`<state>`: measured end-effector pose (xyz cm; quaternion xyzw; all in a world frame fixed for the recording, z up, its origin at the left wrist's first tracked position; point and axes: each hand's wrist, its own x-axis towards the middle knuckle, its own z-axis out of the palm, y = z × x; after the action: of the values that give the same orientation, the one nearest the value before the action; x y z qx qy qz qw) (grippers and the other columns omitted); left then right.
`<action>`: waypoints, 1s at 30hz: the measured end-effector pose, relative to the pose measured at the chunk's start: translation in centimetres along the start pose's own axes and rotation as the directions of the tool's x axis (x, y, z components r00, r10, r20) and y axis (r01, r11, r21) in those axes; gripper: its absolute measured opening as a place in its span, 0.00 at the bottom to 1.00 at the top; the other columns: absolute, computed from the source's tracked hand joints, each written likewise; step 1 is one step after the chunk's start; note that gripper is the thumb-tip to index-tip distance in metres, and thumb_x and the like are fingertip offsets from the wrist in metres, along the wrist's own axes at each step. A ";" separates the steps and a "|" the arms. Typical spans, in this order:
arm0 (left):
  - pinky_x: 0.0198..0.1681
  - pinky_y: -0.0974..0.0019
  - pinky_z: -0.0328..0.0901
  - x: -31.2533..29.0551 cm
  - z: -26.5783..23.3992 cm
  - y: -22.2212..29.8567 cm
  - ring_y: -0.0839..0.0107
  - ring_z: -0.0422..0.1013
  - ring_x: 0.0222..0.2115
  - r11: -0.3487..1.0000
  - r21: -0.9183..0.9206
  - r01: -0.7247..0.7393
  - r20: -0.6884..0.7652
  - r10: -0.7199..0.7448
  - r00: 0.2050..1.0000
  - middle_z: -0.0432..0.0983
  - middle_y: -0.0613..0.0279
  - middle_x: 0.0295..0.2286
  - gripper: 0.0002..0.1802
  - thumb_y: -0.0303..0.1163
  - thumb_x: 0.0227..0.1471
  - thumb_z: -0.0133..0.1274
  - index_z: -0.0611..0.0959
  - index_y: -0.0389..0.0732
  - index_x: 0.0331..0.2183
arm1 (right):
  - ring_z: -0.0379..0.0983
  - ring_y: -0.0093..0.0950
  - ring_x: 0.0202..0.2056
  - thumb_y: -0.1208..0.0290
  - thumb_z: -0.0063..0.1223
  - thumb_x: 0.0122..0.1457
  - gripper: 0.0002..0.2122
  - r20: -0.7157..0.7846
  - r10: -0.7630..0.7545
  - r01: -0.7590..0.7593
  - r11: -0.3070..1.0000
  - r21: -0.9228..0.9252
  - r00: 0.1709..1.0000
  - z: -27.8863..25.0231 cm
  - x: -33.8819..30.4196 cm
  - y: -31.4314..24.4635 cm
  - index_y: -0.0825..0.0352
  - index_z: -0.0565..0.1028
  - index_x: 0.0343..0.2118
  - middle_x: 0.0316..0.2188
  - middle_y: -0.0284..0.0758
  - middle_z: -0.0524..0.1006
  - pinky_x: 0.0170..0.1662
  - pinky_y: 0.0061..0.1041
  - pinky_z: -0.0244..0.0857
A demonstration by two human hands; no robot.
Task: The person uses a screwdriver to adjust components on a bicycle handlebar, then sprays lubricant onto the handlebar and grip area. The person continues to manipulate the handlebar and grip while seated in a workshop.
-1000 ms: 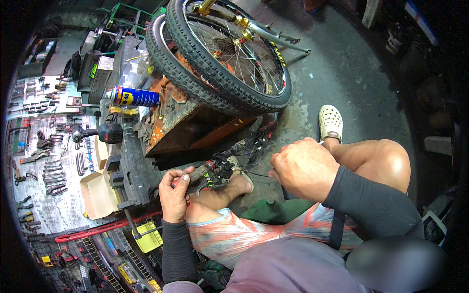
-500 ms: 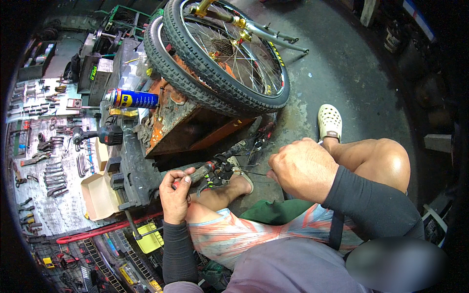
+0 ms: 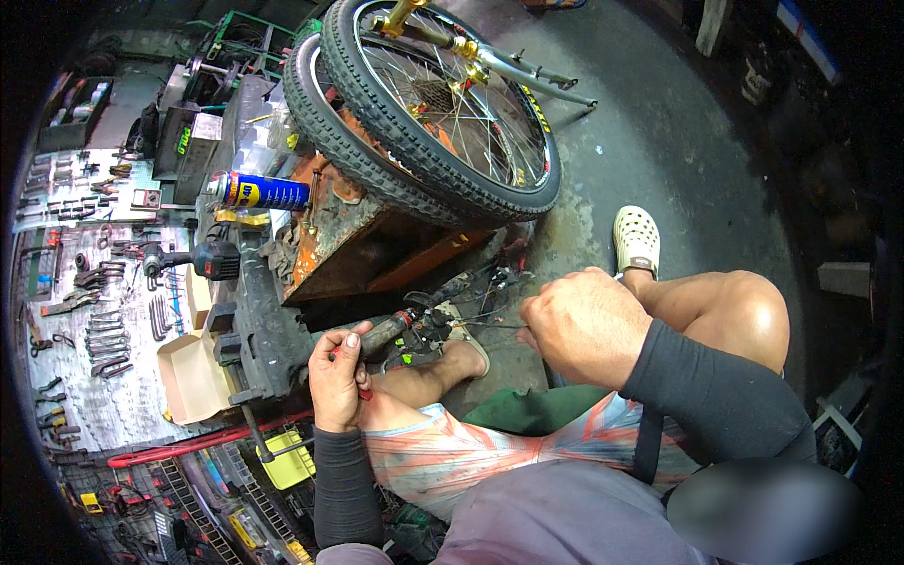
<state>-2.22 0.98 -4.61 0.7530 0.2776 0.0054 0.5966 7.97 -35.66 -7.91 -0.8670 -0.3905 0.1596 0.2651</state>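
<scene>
My left hand [image 3: 337, 377] is closed around a red-handled tool [image 3: 365, 394]; only small red parts show between the fingers, so its kind is hidden. Just past that hand lies a dark handlebar grip [image 3: 386, 331] with a red ring, and beyond it a tangle of black levers and cables [image 3: 438, 325]. My right hand [image 3: 589, 330] is a closed fist over my lap. From its fingertips a thin black cable [image 3: 499, 327] runs left toward the levers.
Two bicycle wheels [image 3: 348, 165] and a silver fork [image 3: 527, 68] rest on a rusty orange stand [image 3: 325, 254]. On the left, a blue spray can [image 3: 268, 192], a cordless impact driver [image 3: 215, 260], an open cardboard box [image 3: 193, 381] and several wrenches [image 3: 106, 344] crowd the bench.
My left thumb has risen, and the fingers have shifted so more of the red handle shows. My right hand stays almost where it was, with the cable at its fingertips.
</scene>
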 end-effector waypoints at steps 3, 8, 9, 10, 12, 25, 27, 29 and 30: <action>0.19 0.77 0.64 0.1 -0.3 -0.2 0.85 0.66 0.18 0.996 -0.079 0.039 -0.014 -0.041 0.999 0.86 0.52 0.51 0.10 0.37 0.73 0.58 0.80 0.41 0.42 | 0.86 0.44 0.31 0.62 0.61 0.61 0.11 -0.007 0.003 -0.003 1.000 0.002 1.000 0.4 0.1 0.1 0.65 0.85 0.29 0.25 0.43 0.85 0.39 0.44 0.76; 0.20 0.75 0.66 0.0 -0.5 -0.2 0.83 0.67 0.18 0.993 -0.105 0.054 -0.037 -0.058 0.998 0.86 0.53 0.51 0.12 0.40 0.74 0.57 0.79 0.42 0.43 | 0.85 0.47 0.32 0.57 0.62 0.66 0.16 0.014 0.000 0.000 1.000 -0.002 1.000 0.5 0.2 0.2 0.67 0.83 0.31 0.25 0.45 0.83 0.38 0.46 0.78; 0.20 0.75 0.66 0.1 -0.5 -0.2 0.83 0.67 0.18 0.992 -0.108 0.058 -0.039 -0.063 0.997 0.86 0.53 0.51 0.12 0.41 0.74 0.57 0.79 0.42 0.43 | 0.85 0.47 0.32 0.57 0.62 0.66 0.16 0.013 -0.002 0.002 1.000 -0.002 1.000 0.5 0.3 0.2 0.67 0.83 0.31 0.25 0.45 0.83 0.38 0.46 0.78; 0.20 0.75 0.66 0.1 -0.6 -0.2 0.83 0.67 0.18 0.992 -0.112 0.063 -0.041 -0.068 0.997 0.86 0.53 0.51 0.12 0.41 0.74 0.57 0.79 0.43 0.43 | 0.85 0.47 0.32 0.57 0.62 0.66 0.16 0.011 -0.004 0.004 1.000 -0.002 1.000 0.5 0.3 0.2 0.67 0.83 0.31 0.25 0.45 0.83 0.38 0.46 0.78; 0.20 0.75 0.66 0.2 -0.6 -0.1 0.83 0.67 0.19 0.991 -0.117 0.067 -0.047 -0.073 0.996 0.86 0.53 0.50 0.12 0.42 0.74 0.57 0.79 0.43 0.42 | 0.85 0.47 0.32 0.56 0.62 0.66 0.16 0.021 0.003 -0.003 1.000 -0.009 1.000 0.4 0.3 0.1 0.67 0.83 0.31 0.25 0.46 0.83 0.38 0.46 0.78; 0.17 0.75 0.60 -0.1 0.5 0.0 0.85 0.65 0.16 0.932 0.361 -0.034 -0.102 0.076 0.992 0.86 0.66 0.33 0.13 0.42 0.69 0.63 0.84 0.42 0.41 | 0.85 0.48 0.30 0.59 0.62 0.64 0.15 -0.032 0.013 -0.011 0.999 0.047 0.999 -0.2 0.3 0.4 0.67 0.85 0.28 0.25 0.46 0.84 0.38 0.48 0.78; 0.24 0.71 0.65 0.2 -0.6 -0.3 0.83 0.69 0.21 0.826 0.547 -0.136 -0.045 0.192 0.980 0.83 0.68 0.30 0.12 0.37 0.64 0.68 0.86 0.39 0.39 | 0.85 0.50 0.30 0.58 0.62 0.65 0.16 -0.053 0.034 -0.031 0.998 0.059 0.998 -0.8 0.4 0.0 0.68 0.84 0.28 0.24 0.47 0.84 0.39 0.51 0.78; 0.39 0.67 0.71 -0.2 1.4 2.1 0.76 0.75 0.32 0.802 0.570 -0.178 -0.008 0.222 0.975 0.84 0.63 0.33 0.13 0.34 0.59 0.70 0.87 0.36 0.40 | 0.83 0.52 0.31 0.58 0.62 0.66 0.16 -0.049 0.048 -0.045 0.997 0.059 0.998 -1.5 0.5 0.3 0.67 0.85 0.29 0.25 0.49 0.83 0.40 0.52 0.78; 0.44 0.65 0.72 -0.2 1.8 2.8 0.73 0.76 0.35 0.849 0.511 -0.135 -0.012 0.165 0.986 0.84 0.61 0.33 0.13 0.33 0.58 0.71 0.87 0.35 0.40 | 0.83 0.52 0.32 0.58 0.62 0.67 0.16 -0.090 0.051 -0.042 0.994 0.102 0.995 -1.8 0.6 0.7 0.67 0.85 0.30 0.26 0.49 0.83 0.40 0.51 0.78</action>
<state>-0.65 -1.14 -2.52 0.9025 0.2261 -0.0004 0.3667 9.64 -36.20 -6.85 -0.8679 -0.3492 0.1448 0.3222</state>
